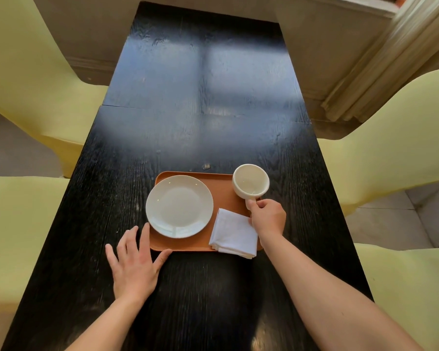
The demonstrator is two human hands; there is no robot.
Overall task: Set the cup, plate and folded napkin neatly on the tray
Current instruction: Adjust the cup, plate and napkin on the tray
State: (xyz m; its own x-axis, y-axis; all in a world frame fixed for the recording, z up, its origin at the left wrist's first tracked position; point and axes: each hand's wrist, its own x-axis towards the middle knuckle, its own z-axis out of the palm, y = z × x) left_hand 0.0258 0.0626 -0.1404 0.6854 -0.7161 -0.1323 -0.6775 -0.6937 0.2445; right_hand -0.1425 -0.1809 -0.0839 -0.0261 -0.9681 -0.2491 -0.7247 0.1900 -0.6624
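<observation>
An orange tray (222,184) lies on the black table. A round white plate (179,206) rests on the tray's left half. A folded white napkin (235,234) lies at the tray's near right corner, hanging slightly over the front rim. My right hand (268,216) grips the handle of a cream cup (250,182) at the tray's far right corner; the cup is empty. My left hand (134,259) lies flat on the table with fingers spread, thumb and forefinger touching the tray's near left corner.
The long black wooden table (200,110) stretches away from me. Pale yellow chairs stand on both sides, two at the left (23,72) and two at the right (395,138). A wall with moulding (365,72) is at the far right.
</observation>
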